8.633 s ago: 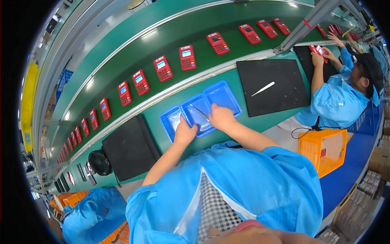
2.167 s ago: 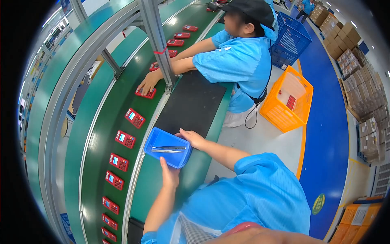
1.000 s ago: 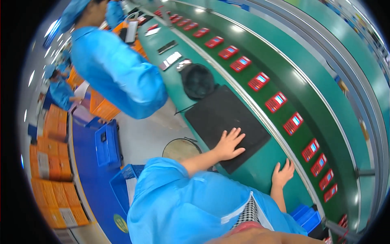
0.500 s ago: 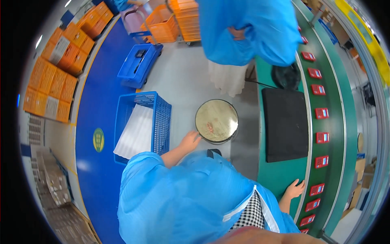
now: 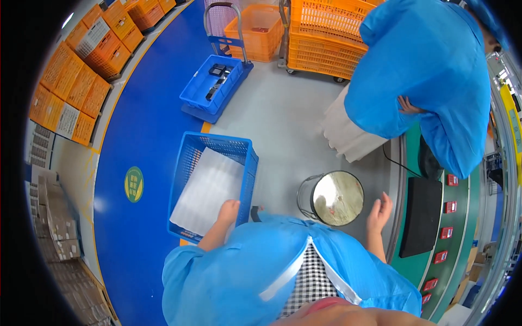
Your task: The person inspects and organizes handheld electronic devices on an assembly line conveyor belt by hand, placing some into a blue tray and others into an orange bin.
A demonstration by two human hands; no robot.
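My left hand [image 5: 229, 211] hangs over the near right part of a blue plastic crate [image 5: 251, 174], holding nothing I can make out. Its fingers are loosely bent; whether they touch the crate's rim, I cannot tell. Inside the crate lies a white sheet of packing material [image 5: 209, 187]. My right hand [image 5: 379, 212] is raised on the right with its fingers apart and nothing in them. Between my hands stands a round stool [image 5: 338, 198] with a shiny, worn top, nearest to my right hand and apart from it.
A green conveyor bench [image 5: 429, 261] on the right carries a black pad [image 5: 423, 217] and several small red devices [image 5: 446, 232]. Ahead, a co-worker in a blue smock [image 5: 418, 70] stands beside it. A trolley with a blue bin [image 5: 212, 81] and stacked orange crates [image 5: 326, 54] are farther off.
My body has turned and shifted left. My right hand has come off the green bench; my left hand has moved from beside the stool to over the blue crate.
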